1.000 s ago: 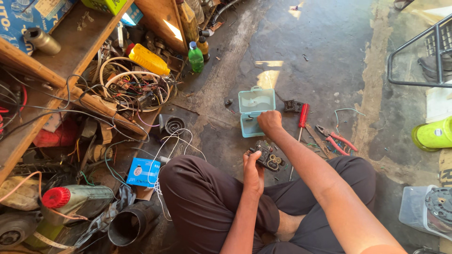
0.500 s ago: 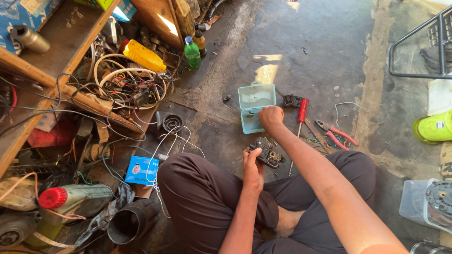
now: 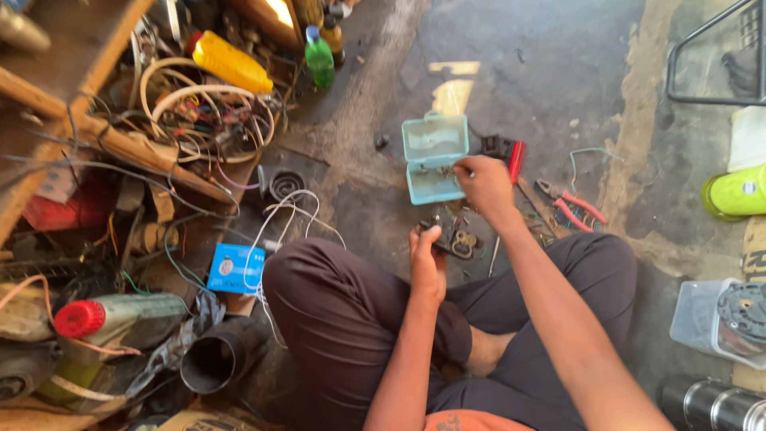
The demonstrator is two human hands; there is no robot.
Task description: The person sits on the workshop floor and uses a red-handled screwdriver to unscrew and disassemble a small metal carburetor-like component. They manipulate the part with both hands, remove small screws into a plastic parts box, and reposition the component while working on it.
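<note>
Concrete floor was cluttered; left hand (image 3: 428, 254) gripped a small black part (image 3: 452, 236), right hand (image 3: 483, 185) pinched something tiny at the open teal box (image 3: 433, 158).

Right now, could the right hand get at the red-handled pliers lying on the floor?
Probably yes. The right hand is at the open teal box, and the pliers lie on bare floor just beyond it, with nothing over them.

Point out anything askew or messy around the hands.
The tangled pile of loose wires spills off the wooden shelf. Red-handled pliers lie loose on the concrete floor. Near the right hand, nothing looks damaged.
</note>
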